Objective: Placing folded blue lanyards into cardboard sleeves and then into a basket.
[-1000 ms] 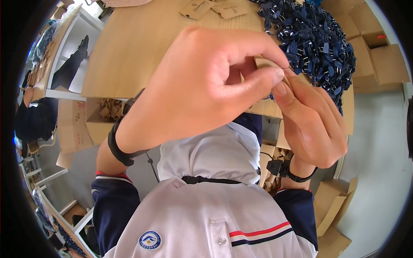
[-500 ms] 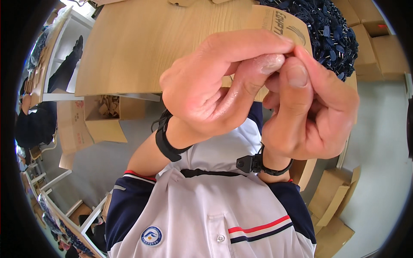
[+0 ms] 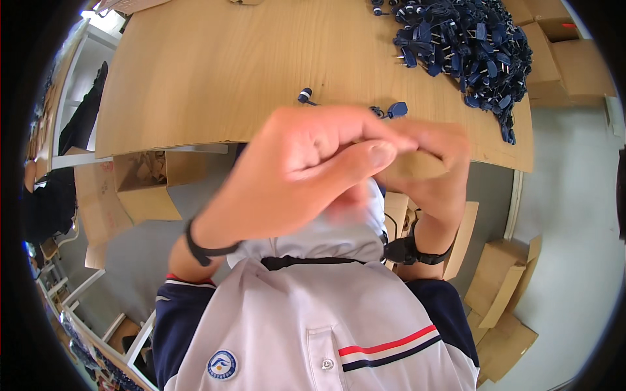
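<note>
My left hand [image 3: 319,163] is raised over the near edge of the table, its thumb and fingers pressed together. My right hand [image 3: 440,159] meets it at the fingertips, its fingers curled and smeared by motion. A tan patch shows between the right fingers; I cannot make out whether it is something held. Just beyond the hands, a dark blue plug-like piece [image 3: 396,109] on a cord lies on the table. A small dark cylindrical end with a white band [image 3: 305,95] lies to its left; my hand hides any link between them.
On the wooden table [image 3: 208,72], a heap of dark blue corded plugs [image 3: 469,52] fills the far right. An open cardboard box [image 3: 145,186] stands below at left. More cardboard boxes [image 3: 502,277] stand on the floor at right. White shelving [image 3: 85,98] is at far left.
Both hands have moved down and toward me, and the right wrist has turned. The printed brown cardboard piece beyond them is no longer visible. The plug-like piece and banded end have come into sight.
</note>
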Available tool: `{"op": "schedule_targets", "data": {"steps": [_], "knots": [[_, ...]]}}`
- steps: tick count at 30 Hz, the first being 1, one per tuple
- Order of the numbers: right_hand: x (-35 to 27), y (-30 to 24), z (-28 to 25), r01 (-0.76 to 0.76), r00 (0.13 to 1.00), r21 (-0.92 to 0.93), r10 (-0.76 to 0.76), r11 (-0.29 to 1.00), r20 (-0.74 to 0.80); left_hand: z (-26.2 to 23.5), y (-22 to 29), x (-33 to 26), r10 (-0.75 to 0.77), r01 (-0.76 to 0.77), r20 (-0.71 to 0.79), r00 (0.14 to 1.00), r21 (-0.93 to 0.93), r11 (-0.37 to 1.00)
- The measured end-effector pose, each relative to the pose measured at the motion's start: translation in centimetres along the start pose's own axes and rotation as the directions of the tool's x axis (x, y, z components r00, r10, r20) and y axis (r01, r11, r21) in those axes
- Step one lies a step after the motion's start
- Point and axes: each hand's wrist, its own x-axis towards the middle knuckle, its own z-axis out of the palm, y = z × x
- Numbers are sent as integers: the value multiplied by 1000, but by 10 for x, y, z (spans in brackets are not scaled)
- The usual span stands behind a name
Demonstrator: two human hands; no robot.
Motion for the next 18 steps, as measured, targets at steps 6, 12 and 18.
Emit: {"op": "schedule_targets", "data": {"steps": [6,12,18], "knots": [[-10,15,6,-495,773,551,51,672,632,-17,-2,26,234,-387,461,856,272,881],[-14,21,7,-497,464,405,-160,767,871,-10,-4,23,232,-519,667,708,268,812],[-32,2,24,-452,873,884,-145,122,466,10,-31,17,707,-843,481,518,429,325]]}}
